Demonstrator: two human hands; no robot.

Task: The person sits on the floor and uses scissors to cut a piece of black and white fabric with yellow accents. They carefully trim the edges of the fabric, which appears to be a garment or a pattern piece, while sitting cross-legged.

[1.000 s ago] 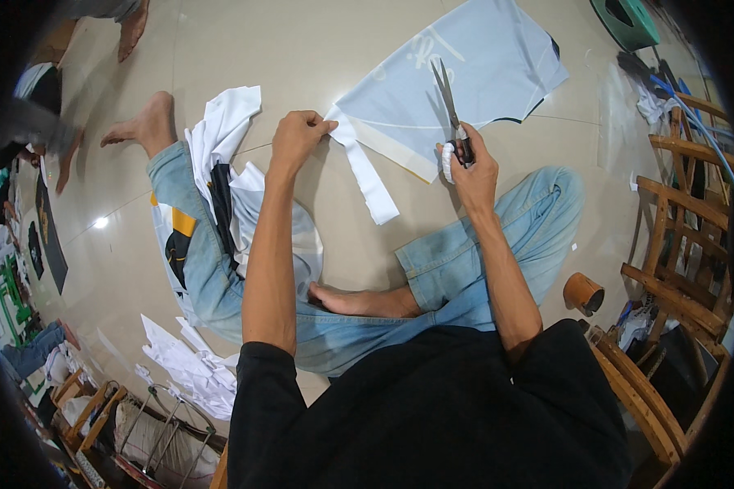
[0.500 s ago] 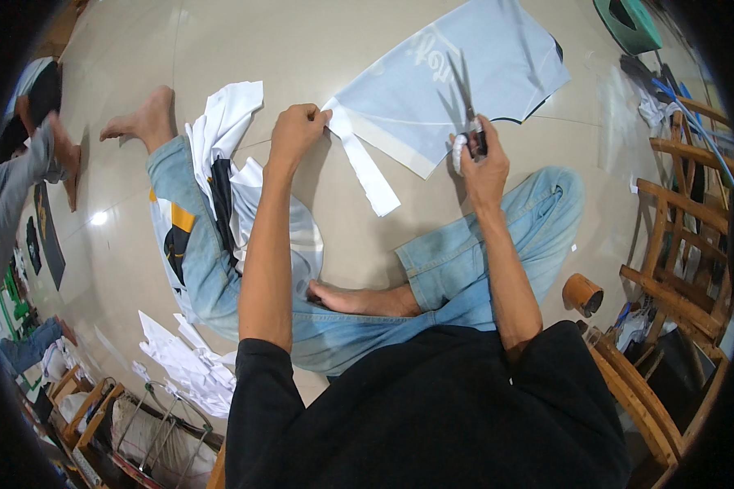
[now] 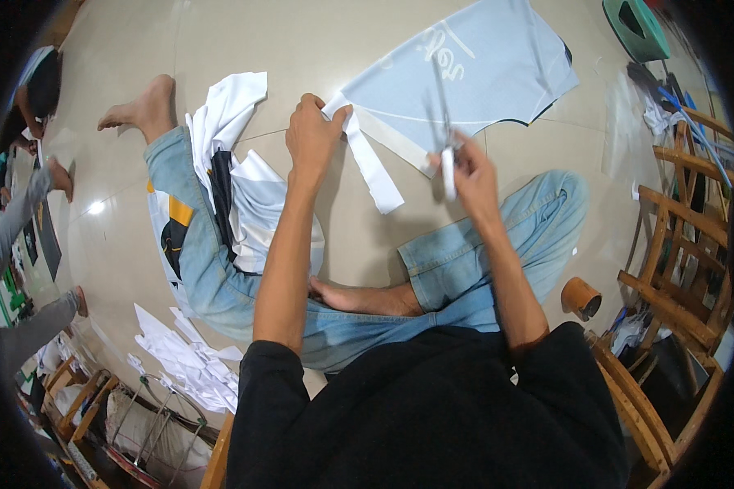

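A light blue fabric panel [image 3: 497,77] with pale lettering and a white border lies flat on the floor in front of me. My left hand [image 3: 314,138] pinches the panel's left corner, where a narrow white fabric strip [image 3: 373,173] hangs partly cut away towards me. Scissors [image 3: 446,134], smeared by motion, are gripped in my right hand [image 3: 475,175]. Their blades point away from me, above the panel's near edge. One handle loop is wrapped in white.
White and black fabric [image 3: 261,204] is heaped by my left leg, with white scraps [image 3: 187,363] nearer me. A wooden rack [image 3: 681,244] and brown cup [image 3: 581,298] stand right. A green roll [image 3: 636,28] lies far right; other people [image 3: 37,98] sit left.
My left hand has shifted right along the fabric corner, with its thumb now over the strip. My right hand and the scissors have moved slightly left and nearer.
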